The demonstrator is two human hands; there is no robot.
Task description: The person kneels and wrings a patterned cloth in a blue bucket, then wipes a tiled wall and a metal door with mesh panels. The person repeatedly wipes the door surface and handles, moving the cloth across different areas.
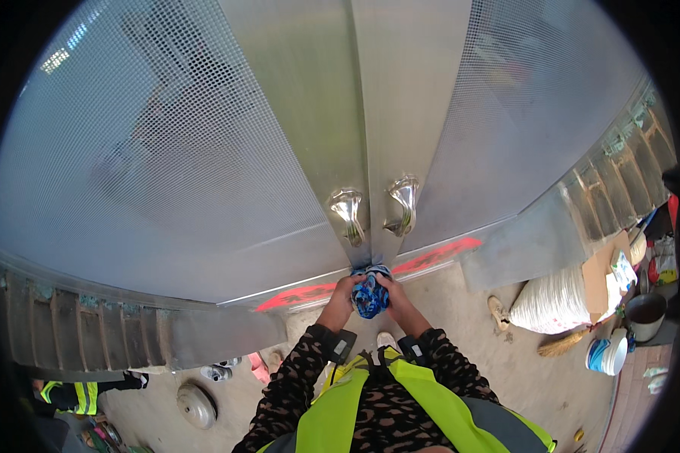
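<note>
Between my two hands is a bunched-up blue patterned cloth point(370, 294). My left hand point(339, 300) grips its left side, and my right hand point(398, 297) grips the right. I hold it in front of the double metal door point(340, 130), below two shiny lever handles, the left handle point(348, 215) and the right handle point(403, 205). Whether the cloth touches the door is hard to tell. Both door leaves are shut and carry perforated mesh panels point(192, 113).
Red paper strips point(439, 255) mark the door's foot. To the right stand a white woven sack point(549, 303), a straw broom point(564, 343) and a white bucket point(607, 352). On the left, a round metal lid point(196, 405) and shoes point(216, 372) lie on the floor; a person in a vest point(85, 397) is beyond.
</note>
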